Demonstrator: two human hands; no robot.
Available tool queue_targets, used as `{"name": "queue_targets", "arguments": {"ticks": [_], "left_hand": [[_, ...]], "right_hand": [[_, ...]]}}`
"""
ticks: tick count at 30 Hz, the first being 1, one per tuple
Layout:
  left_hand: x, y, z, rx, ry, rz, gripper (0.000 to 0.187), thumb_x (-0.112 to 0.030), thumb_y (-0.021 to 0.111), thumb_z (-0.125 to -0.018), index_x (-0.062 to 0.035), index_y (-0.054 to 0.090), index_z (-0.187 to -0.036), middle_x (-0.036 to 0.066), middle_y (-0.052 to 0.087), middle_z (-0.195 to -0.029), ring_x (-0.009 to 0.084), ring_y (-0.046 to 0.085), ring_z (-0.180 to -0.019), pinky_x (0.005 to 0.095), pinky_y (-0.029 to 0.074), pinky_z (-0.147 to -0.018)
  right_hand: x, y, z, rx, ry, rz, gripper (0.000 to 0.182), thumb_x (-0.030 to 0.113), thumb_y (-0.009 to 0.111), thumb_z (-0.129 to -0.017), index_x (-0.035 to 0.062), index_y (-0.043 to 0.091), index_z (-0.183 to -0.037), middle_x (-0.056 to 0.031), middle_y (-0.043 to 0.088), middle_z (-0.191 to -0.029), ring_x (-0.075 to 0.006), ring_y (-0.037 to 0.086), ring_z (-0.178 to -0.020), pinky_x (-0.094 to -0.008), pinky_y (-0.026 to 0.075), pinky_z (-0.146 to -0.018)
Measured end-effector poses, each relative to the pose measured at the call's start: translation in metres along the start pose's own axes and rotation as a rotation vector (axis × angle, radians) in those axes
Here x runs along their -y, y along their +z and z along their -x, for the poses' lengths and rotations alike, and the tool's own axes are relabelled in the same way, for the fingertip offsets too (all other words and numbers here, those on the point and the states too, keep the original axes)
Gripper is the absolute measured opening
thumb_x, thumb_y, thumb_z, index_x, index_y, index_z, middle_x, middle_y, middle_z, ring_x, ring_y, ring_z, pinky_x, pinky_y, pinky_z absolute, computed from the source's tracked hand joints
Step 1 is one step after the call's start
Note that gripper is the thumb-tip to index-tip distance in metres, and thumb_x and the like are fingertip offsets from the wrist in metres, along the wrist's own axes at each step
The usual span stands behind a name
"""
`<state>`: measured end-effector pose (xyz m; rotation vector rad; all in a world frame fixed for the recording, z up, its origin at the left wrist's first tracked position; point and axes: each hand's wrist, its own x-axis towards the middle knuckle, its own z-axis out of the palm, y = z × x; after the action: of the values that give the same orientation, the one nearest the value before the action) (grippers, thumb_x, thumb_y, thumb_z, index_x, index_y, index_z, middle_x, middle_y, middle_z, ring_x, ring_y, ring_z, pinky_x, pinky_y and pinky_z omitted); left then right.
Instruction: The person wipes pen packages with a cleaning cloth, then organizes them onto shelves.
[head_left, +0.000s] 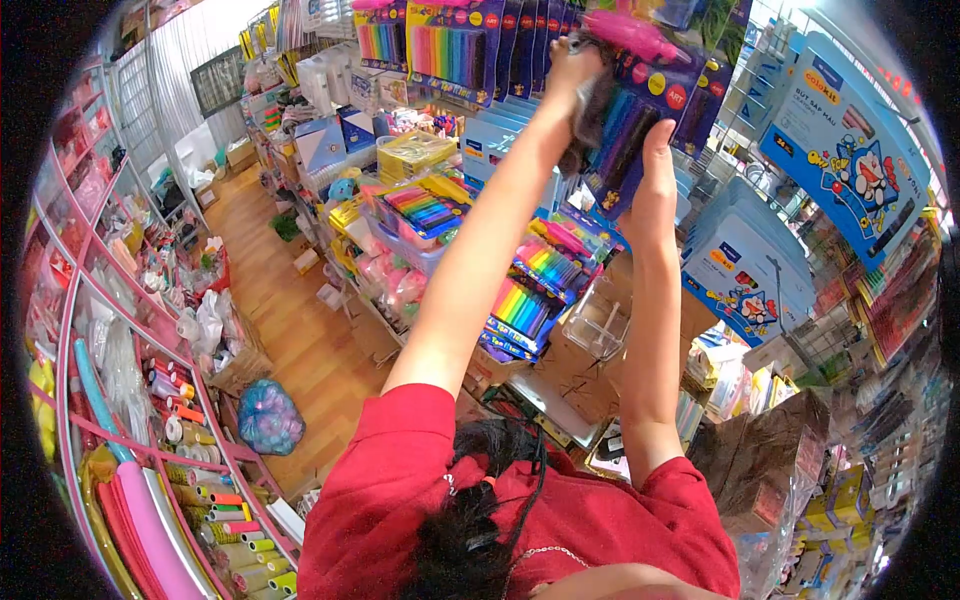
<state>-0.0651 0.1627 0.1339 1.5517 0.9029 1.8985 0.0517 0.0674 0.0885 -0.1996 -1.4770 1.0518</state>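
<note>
Both arms reach up to hanging blue packs of colored sticks at the top. My left hand [578, 72] is at the left side of a dark blue pack [625, 125], its fingers bent round a dark, blurred cloth-like thing [592, 115]. My right hand [652, 190] supports the same pack from the lower right, thumb pointing up along its front and the other fingers hidden behind it. A pink pack part [632, 36] shows above. More rainbow packs [447, 50] hang to the left.
Below the arms, packs of colored pens [522, 310] lie beside a clear plastic bin [598, 322]. Large blue boxes [845, 140] hang at the right. A pink rack [150, 335] with rolls stands left of the wooden floor [300, 345], near a bagged bundle [271, 416].
</note>
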Motion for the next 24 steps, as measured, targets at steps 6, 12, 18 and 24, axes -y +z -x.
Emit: {"name": "queue_targets", "arguments": {"ticks": [6,12,18,24], "left_hand": [[0.0,0.012,0.051,0.011,0.304,-0.063,0.035,-0.028,0.041,-0.088,-0.0009,0.048,-0.11,0.018,0.047,-0.109,0.0283,0.047,-0.099,0.0383,0.038,-0.084],[-0.038,0.021,0.094,-0.019,0.499,-0.684,0.06,-0.035,0.041,-0.086,0.0047,0.028,-0.129,0.033,0.015,-0.137,0.0429,0.015,-0.13,0.0622,0.02,-0.097],[-0.007,-0.003,0.007,-0.008,-0.062,0.383,0.045,-0.023,0.05,-0.075,0.0009,0.046,-0.114,0.024,0.053,-0.11,0.0426,0.042,-0.112,0.0467,0.041,-0.087],[0.007,0.016,0.067,-0.132,0.246,-0.146,0.05,-0.023,0.047,-0.08,0.0107,0.041,-0.116,0.034,0.034,-0.124,0.0503,0.027,-0.12,0.0509,0.026,-0.099]], "right_hand": [[0.009,0.012,0.003,-0.06,0.052,0.002,0.07,0.057,0.033,-0.088,0.0007,0.035,-0.131,-0.0107,0.041,-0.131,-0.0219,0.041,-0.118,-0.0352,0.03,-0.101],[0.01,0.007,0.006,0.15,0.07,-0.241,0.074,0.06,0.032,-0.086,0.0035,0.034,-0.132,-0.011,0.036,-0.135,-0.022,0.037,-0.123,-0.0364,0.026,-0.104],[0.003,0.004,0.004,-0.06,0.084,-0.065,0.073,0.06,0.036,-0.084,0.0005,0.038,-0.127,-0.0081,0.049,-0.122,-0.0207,0.051,-0.106,-0.0356,0.04,-0.092],[0.014,0.012,0.003,0.009,0.028,-0.192,0.078,0.062,0.037,-0.083,-0.0001,0.034,-0.13,-0.0085,0.043,-0.13,-0.0224,0.043,-0.117,-0.0365,0.031,-0.1]]}}
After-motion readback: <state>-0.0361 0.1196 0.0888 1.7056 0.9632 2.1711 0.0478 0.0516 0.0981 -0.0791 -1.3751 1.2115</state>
